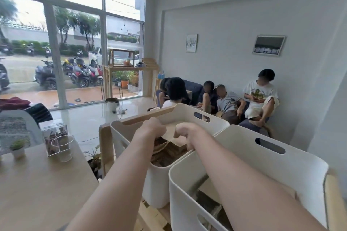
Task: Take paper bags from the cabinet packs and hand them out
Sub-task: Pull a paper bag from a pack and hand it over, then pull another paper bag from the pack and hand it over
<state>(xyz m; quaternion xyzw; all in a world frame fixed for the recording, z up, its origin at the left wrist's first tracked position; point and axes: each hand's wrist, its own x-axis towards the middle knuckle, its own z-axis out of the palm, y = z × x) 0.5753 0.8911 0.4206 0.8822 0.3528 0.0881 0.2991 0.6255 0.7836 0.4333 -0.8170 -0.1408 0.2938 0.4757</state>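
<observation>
Paper bags, probably light and crushable, best taken by the twisted handles, lay in white bin beneath curled fingers of left hand and right hand, grip itself hidden.

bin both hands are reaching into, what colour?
White bin, brown paper bags inside. Head view, the only one, shows it clearly.

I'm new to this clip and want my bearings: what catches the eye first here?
Two bare forearms fill the foreground, the left hand and right hand reaching into the farther white bin, where brown paper bags are stacked. A nearer white bin sits at lower right. Beyond, people sit on a sofa against the right wall, and a big window shows parked scooters.
</observation>
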